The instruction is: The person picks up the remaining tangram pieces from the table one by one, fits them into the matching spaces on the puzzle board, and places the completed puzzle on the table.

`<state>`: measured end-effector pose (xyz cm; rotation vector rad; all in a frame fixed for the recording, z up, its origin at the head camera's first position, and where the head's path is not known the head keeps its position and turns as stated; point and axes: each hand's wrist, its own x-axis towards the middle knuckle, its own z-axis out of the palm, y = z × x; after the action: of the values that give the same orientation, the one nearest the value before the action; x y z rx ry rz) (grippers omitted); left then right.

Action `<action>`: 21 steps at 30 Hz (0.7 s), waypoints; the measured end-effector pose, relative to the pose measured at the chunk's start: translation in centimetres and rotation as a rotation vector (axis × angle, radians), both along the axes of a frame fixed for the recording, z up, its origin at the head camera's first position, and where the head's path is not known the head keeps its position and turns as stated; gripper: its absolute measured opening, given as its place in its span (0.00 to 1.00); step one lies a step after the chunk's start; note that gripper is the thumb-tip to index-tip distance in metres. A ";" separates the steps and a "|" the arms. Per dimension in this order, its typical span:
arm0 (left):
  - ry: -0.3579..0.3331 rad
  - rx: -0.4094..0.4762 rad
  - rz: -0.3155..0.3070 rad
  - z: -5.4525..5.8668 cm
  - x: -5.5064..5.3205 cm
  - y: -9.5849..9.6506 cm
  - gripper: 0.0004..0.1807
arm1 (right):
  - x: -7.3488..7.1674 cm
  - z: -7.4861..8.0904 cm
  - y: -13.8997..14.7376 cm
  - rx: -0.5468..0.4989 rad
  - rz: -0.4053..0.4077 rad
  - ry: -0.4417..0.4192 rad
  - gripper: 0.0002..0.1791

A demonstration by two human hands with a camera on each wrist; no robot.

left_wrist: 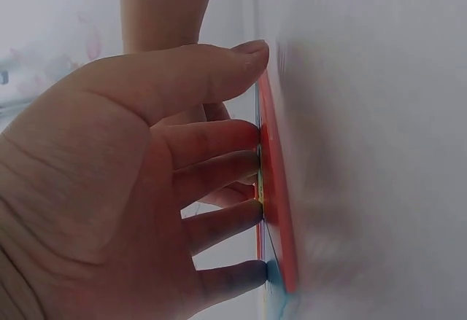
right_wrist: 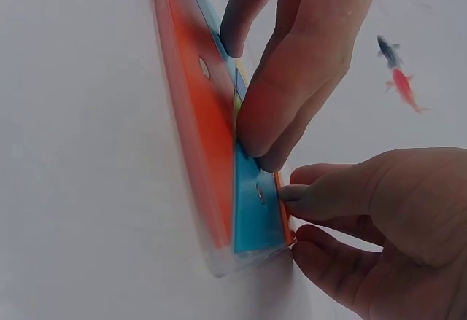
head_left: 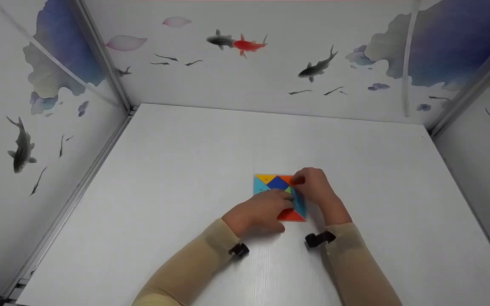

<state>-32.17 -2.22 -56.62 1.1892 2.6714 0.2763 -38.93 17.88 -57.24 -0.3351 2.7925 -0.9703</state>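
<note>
A square tangram puzzle [head_left: 277, 183] of orange, yellow, blue, green and light-blue pieces lies flat on the white table. In the right wrist view a clear tray [right_wrist: 217, 263] surrounds its pieces. My left hand [head_left: 260, 208] reaches over the puzzle from the near left. Its fairly straight fingertips [left_wrist: 252, 134] press on the pieces and hide part of them, while the thumb stays near the edge. At the far right corner, my right hand [head_left: 316, 188] pinches the puzzle's edge by an orange piece [head_left: 286, 178], thumb and bent fingers [right_wrist: 321, 251] close together there.
The white table [head_left: 185, 148] spreads around the puzzle. Panels printed with fish stand at the back [head_left: 262, 85] and both sides. Each wrist carries a small black camera, one on the left sleeve [head_left: 239, 250] and one on the right [head_left: 319, 239].
</note>
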 end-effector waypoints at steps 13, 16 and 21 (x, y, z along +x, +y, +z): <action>0.003 -0.028 -0.014 -0.1 0.0 0.2 0.33 | 0.0 0.1 -0.2 0.025 0.008 -0.027 0.11; 0.021 -0.024 -0.022 -0.2 -0.1 0.2 0.31 | -0.1 0.1 -0.3 0.046 0.022 -0.006 0.11; 0.029 -0.016 -0.027 -0.3 -0.1 0.1 0.28 | -0.2 0.0 -0.5 0.079 0.021 0.003 0.11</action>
<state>-32.26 -2.09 -56.94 1.2335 2.6746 0.2347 -39.09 17.39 -57.22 -0.3548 2.8147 -0.8532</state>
